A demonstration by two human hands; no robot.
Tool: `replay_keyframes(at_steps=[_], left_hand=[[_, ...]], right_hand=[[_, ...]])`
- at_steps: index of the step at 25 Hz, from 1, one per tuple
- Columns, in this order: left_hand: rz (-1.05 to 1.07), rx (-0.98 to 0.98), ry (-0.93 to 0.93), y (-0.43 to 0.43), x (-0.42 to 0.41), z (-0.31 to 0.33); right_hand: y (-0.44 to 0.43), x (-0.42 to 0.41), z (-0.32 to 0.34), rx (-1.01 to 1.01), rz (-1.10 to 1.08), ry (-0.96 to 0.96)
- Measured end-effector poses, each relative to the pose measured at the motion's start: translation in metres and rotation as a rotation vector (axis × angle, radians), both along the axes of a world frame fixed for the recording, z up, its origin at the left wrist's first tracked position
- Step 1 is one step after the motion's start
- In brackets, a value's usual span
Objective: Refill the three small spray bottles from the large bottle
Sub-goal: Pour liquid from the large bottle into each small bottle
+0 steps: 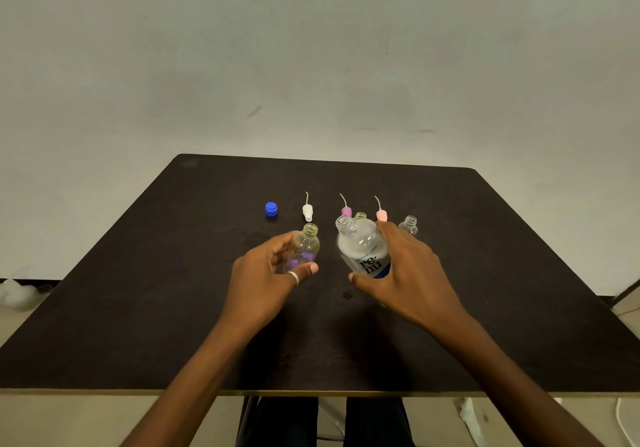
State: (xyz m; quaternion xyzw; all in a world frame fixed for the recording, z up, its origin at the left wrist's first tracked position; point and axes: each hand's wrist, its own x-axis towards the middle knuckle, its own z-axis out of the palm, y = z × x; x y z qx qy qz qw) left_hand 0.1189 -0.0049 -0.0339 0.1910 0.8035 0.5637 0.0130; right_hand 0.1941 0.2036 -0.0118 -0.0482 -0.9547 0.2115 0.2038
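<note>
On the dark table [485, 273], seen from the head camera, both hands work near the middle. The left hand [263, 273], a ring [293, 277] on its thumb, has fingers and thumb curled round a small bottle [306, 244], clear with a purple print low on its side, its mouth open and tipped slightly right. Just beside it the right hand [408, 273] clamps the big bottle [362, 249] from the right side, thumb under the label; that bottle is uncapped and leans left, its neck toward the small bottle, the two mouths near but apart. I cannot tell whether either bottle rests on the table. Behind them lies a row: a blue cap [271, 208] at the left, then a white sprayer [307, 211], a pink sprayer [345, 211] and a pale sprayer [381, 215], each with its thin tube pointing up. A second bottle [361, 215] shows only its open neck behind the big bottle, and a third bottle [409, 224], open too, stands just past the right hand's fingers.
</note>
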Motion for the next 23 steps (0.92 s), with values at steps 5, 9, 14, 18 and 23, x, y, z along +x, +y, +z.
replay_keyframes(at_steps=[5,9,14,18,23], left_hand=[[-0.021,-0.024,0.004,0.0034,0.0009,-0.0049],[-0.028,-0.054,0.013,0.0061,0.0023,-0.0075],[-0.039,-0.069,0.031,0.0079,0.0026,-0.0073],[-0.031,-0.069,0.036,0.0075,0.0021,-0.0056],[-0.038,-0.073,0.036,0.0062,0.0015,-0.0059]], right_hand=[[-0.0009,0.0023,-0.0032,0.024,0.007,-0.043],[-0.0001,0.0028,-0.0023,0.028,0.004,-0.047],[0.0005,0.0035,0.0014,0.071,-0.002,-0.070],[-0.0002,0.0039,0.0026,0.092,-0.003,-0.069],[0.0005,0.0061,0.0020,0.145,-0.006,-0.026]])
